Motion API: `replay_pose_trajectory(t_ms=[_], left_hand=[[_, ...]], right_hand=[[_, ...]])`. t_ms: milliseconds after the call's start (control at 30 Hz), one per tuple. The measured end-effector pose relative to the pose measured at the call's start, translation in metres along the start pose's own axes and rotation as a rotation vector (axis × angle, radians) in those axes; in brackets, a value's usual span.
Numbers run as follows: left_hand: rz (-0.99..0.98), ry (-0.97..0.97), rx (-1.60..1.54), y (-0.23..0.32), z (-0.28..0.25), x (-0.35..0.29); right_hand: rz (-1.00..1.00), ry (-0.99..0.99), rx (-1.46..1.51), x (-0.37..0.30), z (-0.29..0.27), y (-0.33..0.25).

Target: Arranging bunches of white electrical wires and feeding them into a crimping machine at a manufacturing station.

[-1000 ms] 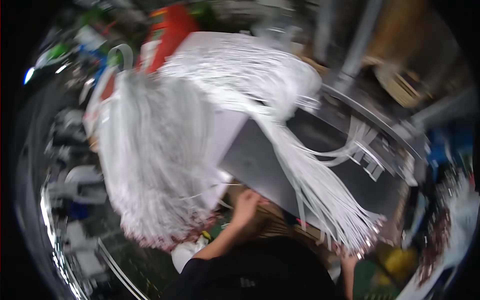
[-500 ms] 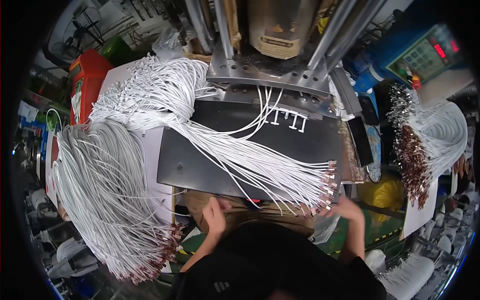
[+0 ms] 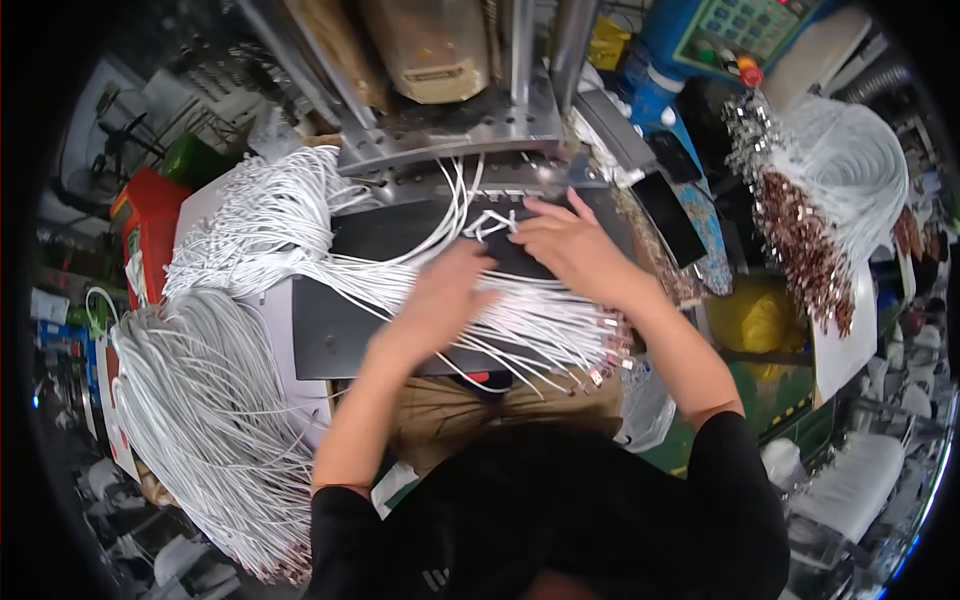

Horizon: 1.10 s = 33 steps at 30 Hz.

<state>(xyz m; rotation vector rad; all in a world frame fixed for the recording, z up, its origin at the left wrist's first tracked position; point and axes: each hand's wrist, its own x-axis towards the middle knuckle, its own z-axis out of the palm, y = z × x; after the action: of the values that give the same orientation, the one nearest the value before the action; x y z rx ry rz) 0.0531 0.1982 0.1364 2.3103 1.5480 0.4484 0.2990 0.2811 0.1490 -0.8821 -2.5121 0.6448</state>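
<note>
My right hand [image 3: 575, 250] reaches over the far part of the black plate [image 3: 350, 235], fingers stretched and apart. Its fingertips are beside small white plastic pieces [image 3: 490, 225] lying askew; whether they touch is unclear. My left hand [image 3: 450, 295] is over the bundle of white cables [image 3: 375, 275], its fingers smeared by motion. The bundle crosses the plate and ends in reddish-brown and silvery tips [image 3: 608, 350] near my right forearm. A few loose cables [image 3: 455, 205] run up from it to the metal press [image 3: 450, 140].
A large grey-white cable bundle [image 3: 205, 390] hangs at the left by a red box [image 3: 155, 225]. On the right are another coiled cable bundle [image 3: 845, 160], a blue control box [image 3: 740, 35] and a yellow bag [image 3: 760, 315]. Metal posts [image 3: 520, 55] rise behind the plate.
Both hands have come up from the near edge onto the plate and cables. The white pieces, earlier in a neat row, now lie askew. The whole view has shifted.
</note>
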Motion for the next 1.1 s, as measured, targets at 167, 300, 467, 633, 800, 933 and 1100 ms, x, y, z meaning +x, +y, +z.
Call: replay_pose_trajectory(t_ms=[167,300,467,633,800,933,1100], left_hand=[[-0.288,-0.056,0.0,-0.076,-0.067,-0.019],[-0.234,-0.294,0.017,-0.102,-0.069,-0.013],[-0.367,0.032,-0.435,-0.115,-0.062,-0.012],[-0.33,0.036,-0.223,-0.045,-0.042,0.005],[0.104,-0.023,-0.235,0.038,-0.014,0.043],[-0.113,0.025,-0.501,0.001,-0.038,0.03],[-0.266,0.006,-0.444,-0.059,-0.038,0.007]], right_hand=[[0.307,-0.375,0.668,-0.162,-0.067,0.048],[0.965,-0.347,0.837,-0.277,0.014,0.107],[0.967,0.389,-0.103,-0.334,0.096,0.128],[0.647,0.763,0.111,-0.203,0.035,0.037],[0.0,0.513,-0.168,-0.049,-0.011,-0.039],[0.365,-0.117,-0.226,-0.014,-0.039,-0.037],[0.154,-0.022,-0.322,-0.005,-0.012,-0.026]])
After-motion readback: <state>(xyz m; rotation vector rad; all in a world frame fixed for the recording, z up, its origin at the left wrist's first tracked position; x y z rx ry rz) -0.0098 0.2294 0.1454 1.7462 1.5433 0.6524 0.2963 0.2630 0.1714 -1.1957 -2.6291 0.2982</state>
